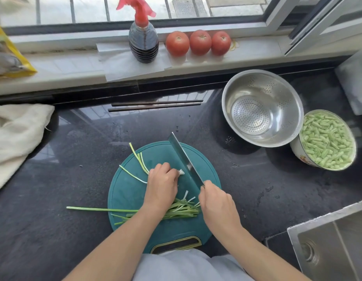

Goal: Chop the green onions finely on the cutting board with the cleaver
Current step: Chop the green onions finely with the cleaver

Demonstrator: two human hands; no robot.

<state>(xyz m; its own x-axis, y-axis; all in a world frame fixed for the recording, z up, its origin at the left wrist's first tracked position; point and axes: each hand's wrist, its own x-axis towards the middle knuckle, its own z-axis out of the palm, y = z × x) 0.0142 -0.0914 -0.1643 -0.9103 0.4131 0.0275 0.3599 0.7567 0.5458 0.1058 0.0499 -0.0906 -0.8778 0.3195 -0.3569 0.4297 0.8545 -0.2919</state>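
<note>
Down at the near edge, the teal cutting board sat on the dark worktop, a loose heap of green onions lying across it between the wrists. The left hand pinned a small bunch, fingers curled down over it, white ends poking out just beside the blade. The right hand was wrapped tight round the handle of the cleaver. No chopped bits showed, so this looked like the opening cut. Next call: short, close strokes, knuckles guiding, bunch fed forward.
</note>
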